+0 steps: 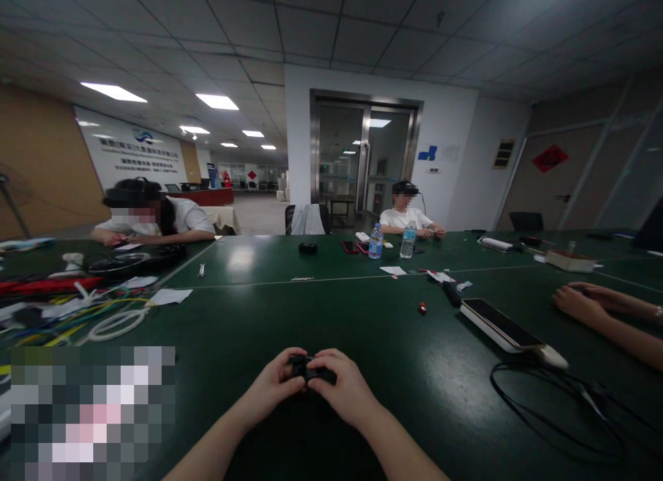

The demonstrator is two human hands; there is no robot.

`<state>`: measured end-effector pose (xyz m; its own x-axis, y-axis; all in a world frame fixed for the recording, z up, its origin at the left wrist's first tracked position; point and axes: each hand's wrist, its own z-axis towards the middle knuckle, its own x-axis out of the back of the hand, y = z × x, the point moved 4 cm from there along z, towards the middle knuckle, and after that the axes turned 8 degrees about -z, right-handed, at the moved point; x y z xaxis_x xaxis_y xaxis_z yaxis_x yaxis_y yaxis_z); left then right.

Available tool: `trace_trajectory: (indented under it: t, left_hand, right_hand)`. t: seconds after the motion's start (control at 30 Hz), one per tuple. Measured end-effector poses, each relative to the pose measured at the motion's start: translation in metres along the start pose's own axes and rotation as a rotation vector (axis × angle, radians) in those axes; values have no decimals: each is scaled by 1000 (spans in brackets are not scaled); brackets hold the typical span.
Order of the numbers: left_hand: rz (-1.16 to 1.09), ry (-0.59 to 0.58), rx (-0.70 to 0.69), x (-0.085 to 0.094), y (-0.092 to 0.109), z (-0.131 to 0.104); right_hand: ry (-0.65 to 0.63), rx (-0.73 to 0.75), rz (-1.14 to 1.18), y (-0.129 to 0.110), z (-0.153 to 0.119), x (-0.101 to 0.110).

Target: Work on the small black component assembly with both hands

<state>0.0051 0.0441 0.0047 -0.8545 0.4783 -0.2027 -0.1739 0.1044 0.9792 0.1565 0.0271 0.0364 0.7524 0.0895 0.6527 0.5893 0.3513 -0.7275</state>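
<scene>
Both of my hands meet just over the near middle of the dark green table [248, 329]. Between them is a small black object [311, 372] with a blocky shape; its exact kind is too dark to make out. My left hand [277, 384] is closed on its left part, thumb below and fingers above. On the other side, my right hand [342, 381] pinches the right part between thumb and fingers. The fingers partly hide the object.
Cables [119, 322] and papers clutter the left side. To the right lie a phone [502, 323] on a white block and a black cord [523, 405]. Bottles [376, 242] stand farther back. A co-worker's hands [585, 305] rest at right; two people sit across.
</scene>
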Motion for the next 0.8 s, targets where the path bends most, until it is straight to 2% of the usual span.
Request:
trace_trajectory:
  t: [0.2, 0.43, 0.63, 0.8]
  left_hand:
    - [-10, 22, 10, -2, 5, -3]
    - [18, 75, 27, -3, 12, -5]
    - [73, 151, 30, -2, 5, 3]
    - [68, 122, 41, -1, 0, 7]
  right_hand:
    - [-29, 74, 116, 2, -2, 1]
    - [-57, 14, 202, 5, -1, 1]
    - [-49, 31, 128, 0, -3, -3]
    - [-29, 38, 101, 2, -2, -4]
